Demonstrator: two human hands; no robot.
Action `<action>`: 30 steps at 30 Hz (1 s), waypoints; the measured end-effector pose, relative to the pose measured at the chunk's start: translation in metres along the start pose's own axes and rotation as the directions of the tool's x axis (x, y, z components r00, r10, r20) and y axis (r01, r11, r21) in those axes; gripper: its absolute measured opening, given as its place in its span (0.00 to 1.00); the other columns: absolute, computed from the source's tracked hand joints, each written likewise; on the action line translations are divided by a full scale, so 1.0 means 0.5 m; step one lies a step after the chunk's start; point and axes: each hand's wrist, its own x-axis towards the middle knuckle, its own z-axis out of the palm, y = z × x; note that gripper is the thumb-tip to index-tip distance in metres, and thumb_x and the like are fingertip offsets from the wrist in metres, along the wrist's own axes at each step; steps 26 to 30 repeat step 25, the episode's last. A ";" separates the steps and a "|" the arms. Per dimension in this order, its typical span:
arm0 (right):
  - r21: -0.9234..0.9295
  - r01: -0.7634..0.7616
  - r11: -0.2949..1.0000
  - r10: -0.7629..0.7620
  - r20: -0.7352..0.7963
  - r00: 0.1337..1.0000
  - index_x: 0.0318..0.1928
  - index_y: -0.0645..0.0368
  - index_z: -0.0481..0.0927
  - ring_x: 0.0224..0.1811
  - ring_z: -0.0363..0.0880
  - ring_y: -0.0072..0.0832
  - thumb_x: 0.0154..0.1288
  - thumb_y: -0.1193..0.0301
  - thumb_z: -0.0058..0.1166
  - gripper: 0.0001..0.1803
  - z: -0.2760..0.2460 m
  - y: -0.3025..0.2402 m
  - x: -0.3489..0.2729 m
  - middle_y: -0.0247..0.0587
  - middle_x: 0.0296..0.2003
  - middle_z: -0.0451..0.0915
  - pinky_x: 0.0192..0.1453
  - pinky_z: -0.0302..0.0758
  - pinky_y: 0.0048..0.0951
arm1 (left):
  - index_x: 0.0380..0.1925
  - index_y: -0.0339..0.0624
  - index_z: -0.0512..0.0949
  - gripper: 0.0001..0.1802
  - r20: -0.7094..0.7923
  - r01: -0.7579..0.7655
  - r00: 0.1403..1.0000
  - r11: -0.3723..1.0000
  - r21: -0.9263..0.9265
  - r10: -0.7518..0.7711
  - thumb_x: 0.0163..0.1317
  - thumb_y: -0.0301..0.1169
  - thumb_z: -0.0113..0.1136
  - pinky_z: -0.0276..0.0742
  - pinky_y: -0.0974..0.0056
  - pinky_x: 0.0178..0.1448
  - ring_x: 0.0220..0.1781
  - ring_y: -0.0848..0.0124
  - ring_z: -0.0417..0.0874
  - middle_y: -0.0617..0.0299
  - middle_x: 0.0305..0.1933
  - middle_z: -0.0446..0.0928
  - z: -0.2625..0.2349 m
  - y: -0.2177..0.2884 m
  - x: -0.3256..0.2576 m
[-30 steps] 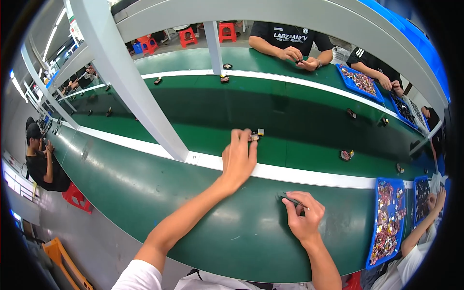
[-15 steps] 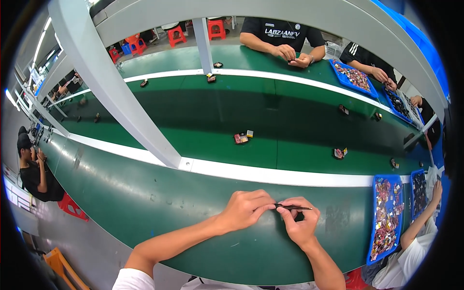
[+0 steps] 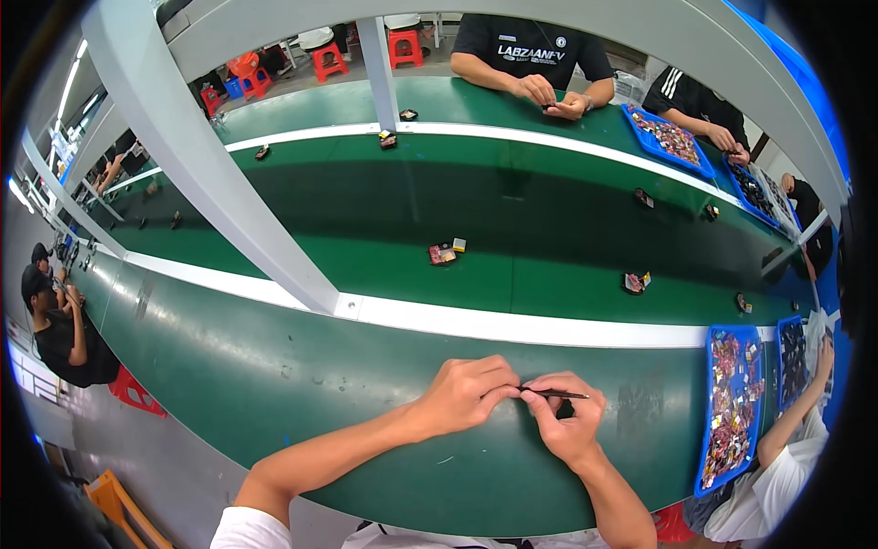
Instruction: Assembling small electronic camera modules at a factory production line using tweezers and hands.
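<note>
Close together above the green worktop (image 3: 366,457), my two hands meet fingertip to fingertip. My right hand (image 3: 572,428) is closed around a slim, dark, pointed tool (image 3: 565,394) resembling tweezers; one pointed end sticks out to the right over the fingers. My left hand (image 3: 465,395) pinches at the tool's other end, fingers pressed together. Something small and dark seems to be between the left fingertips, but they hide it and its kind is not clear.
Beyond a white rail runs a green conveyor belt (image 3: 366,247) carrying small dark parts with red and yellow pieces (image 3: 444,253). A blue tray of small colourful parts (image 3: 732,403) stands right. A grey post (image 3: 210,165) rises left. Co-workers sit across, right and far left.
The parts on the belt have shifted slightly to the left, with a small tilt of the whole view. My hands keep nearly the same pose on the dark tool.
</note>
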 end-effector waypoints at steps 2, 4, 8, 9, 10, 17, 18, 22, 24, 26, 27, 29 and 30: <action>-0.006 -0.001 1.000 0.001 0.000 1.000 0.36 0.62 0.86 0.16 0.71 0.14 0.55 0.83 0.71 0.09 0.001 -0.001 0.000 0.41 0.34 0.88 0.19 0.65 0.18 | 0.33 0.38 0.85 0.03 0.003 0.002 1.000 1.000 0.010 -0.002 0.59 0.22 0.69 0.81 0.62 0.31 0.30 0.62 0.85 0.60 0.35 0.83 0.001 -0.001 0.000; -0.015 -0.010 1.000 0.010 -0.005 1.000 0.36 0.62 0.86 0.16 0.71 0.14 0.55 0.83 0.72 0.09 0.002 -0.005 0.002 0.41 0.34 0.88 0.19 0.64 0.18 | 0.34 0.38 0.84 0.03 0.001 0.001 1.000 1.000 0.021 -0.001 0.59 0.22 0.69 0.81 0.63 0.31 0.30 0.62 0.85 0.60 0.35 0.83 0.000 -0.002 0.000; -0.017 -0.006 1.000 0.006 -0.020 1.000 0.36 0.62 0.86 0.16 0.70 0.14 0.55 0.83 0.72 0.09 0.005 -0.010 0.006 0.41 0.34 0.88 0.19 0.64 0.18 | 0.35 0.38 0.84 0.04 -0.008 -0.009 1.000 1.000 0.028 0.009 0.60 0.22 0.69 0.82 0.63 0.32 0.30 0.62 0.85 0.61 0.36 0.83 0.000 0.000 0.000; -0.021 -0.002 1.000 0.002 -0.019 1.000 0.36 0.63 0.86 0.16 0.70 0.14 0.54 0.83 0.72 0.09 0.006 -0.010 0.006 0.41 0.34 0.88 0.19 0.64 0.18 | 0.35 0.37 0.84 0.04 -0.007 -0.003 1.000 0.999 0.037 0.003 0.60 0.22 0.69 0.82 0.62 0.32 0.30 0.62 0.85 0.60 0.36 0.83 -0.001 0.001 0.000; -0.027 0.000 1.000 -0.001 -0.018 1.000 0.36 0.63 0.86 0.16 0.70 0.14 0.54 0.83 0.72 0.09 0.005 -0.008 0.005 0.41 0.34 0.88 0.19 0.64 0.18 | 0.35 0.37 0.84 0.04 -0.007 0.002 1.000 0.999 0.043 -0.002 0.59 0.22 0.69 0.82 0.62 0.32 0.30 0.62 0.85 0.60 0.36 0.83 0.000 0.001 0.000; -0.055 -0.010 0.998 0.010 -0.006 1.000 0.36 0.63 0.86 0.15 0.68 0.13 0.54 0.83 0.72 0.09 0.003 -0.007 0.006 0.40 0.33 0.87 0.19 0.64 0.18 | 0.35 0.37 0.85 0.05 -0.015 -0.005 1.000 0.999 0.049 0.006 0.59 0.22 0.69 0.82 0.62 0.32 0.30 0.62 0.85 0.60 0.36 0.83 0.001 0.000 0.001; -0.051 -0.016 0.999 0.016 -0.005 1.000 0.36 0.63 0.86 0.15 0.68 0.13 0.54 0.83 0.72 0.09 0.003 -0.007 0.007 0.40 0.33 0.87 0.19 0.64 0.18 | 0.35 0.37 0.85 0.05 -0.016 -0.002 1.000 0.999 0.048 0.002 0.59 0.22 0.69 0.82 0.62 0.32 0.30 0.61 0.85 0.60 0.36 0.83 0.001 -0.001 0.001; -0.056 -0.028 0.998 0.028 0.001 1.000 0.36 0.63 0.86 0.16 0.69 0.13 0.54 0.83 0.72 0.09 0.003 -0.007 0.007 0.39 0.33 0.87 0.19 0.64 0.18 | 0.36 0.37 0.85 0.05 -0.018 -0.014 1.000 0.998 0.065 0.016 0.59 0.23 0.69 0.82 0.62 0.33 0.31 0.61 0.86 0.59 0.36 0.83 0.000 -0.001 0.001; -0.064 -0.039 0.997 0.040 0.013 0.999 0.37 0.62 0.87 0.16 0.69 0.14 0.55 0.82 0.72 0.09 0.005 -0.004 0.003 0.39 0.33 0.87 0.20 0.64 0.18 | 0.36 0.37 0.85 0.05 -0.009 -0.007 1.000 0.998 0.068 0.008 0.60 0.23 0.69 0.82 0.62 0.33 0.31 0.61 0.86 0.59 0.37 0.83 -0.003 -0.004 -0.002; -0.072 -0.048 0.996 0.050 0.027 0.998 0.38 0.62 0.87 0.17 0.69 0.14 0.56 0.81 0.72 0.09 0.004 0.000 0.002 0.38 0.33 0.88 0.20 0.65 0.19 | 0.36 0.37 0.85 0.05 -0.002 -0.001 1.000 0.997 0.071 0.001 0.60 0.23 0.69 0.83 0.62 0.33 0.31 0.61 0.86 0.59 0.37 0.84 -0.003 -0.005 -0.004; -0.072 -0.048 0.996 0.050 0.027 0.998 0.38 0.62 0.87 0.17 0.69 0.14 0.56 0.81 0.72 0.09 0.004 0.000 0.002 0.38 0.33 0.88 0.20 0.65 0.19 | 0.36 0.37 0.85 0.05 -0.002 -0.001 1.000 0.997 0.071 0.001 0.60 0.23 0.69 0.83 0.62 0.33 0.31 0.61 0.86 0.59 0.37 0.84 -0.003 -0.005 -0.004; -0.072 -0.048 0.996 0.050 0.027 0.998 0.38 0.62 0.87 0.17 0.69 0.14 0.56 0.81 0.72 0.09 0.004 0.000 0.002 0.38 0.33 0.88 0.20 0.65 0.19 | 0.36 0.37 0.85 0.05 -0.002 -0.001 1.000 0.997 0.071 0.001 0.60 0.23 0.69 0.83 0.62 0.33 0.31 0.61 0.86 0.59 0.37 0.84 -0.003 -0.005 -0.004; -0.072 -0.048 0.996 0.050 0.027 0.998 0.38 0.62 0.87 0.17 0.69 0.14 0.56 0.81 0.72 0.09 0.004 0.000 0.002 0.38 0.33 0.88 0.20 0.65 0.19 | 0.36 0.37 0.85 0.05 -0.002 -0.001 1.000 0.997 0.071 0.001 0.60 0.23 0.69 0.83 0.62 0.33 0.31 0.61 0.86 0.59 0.37 0.84 -0.003 -0.005 -0.004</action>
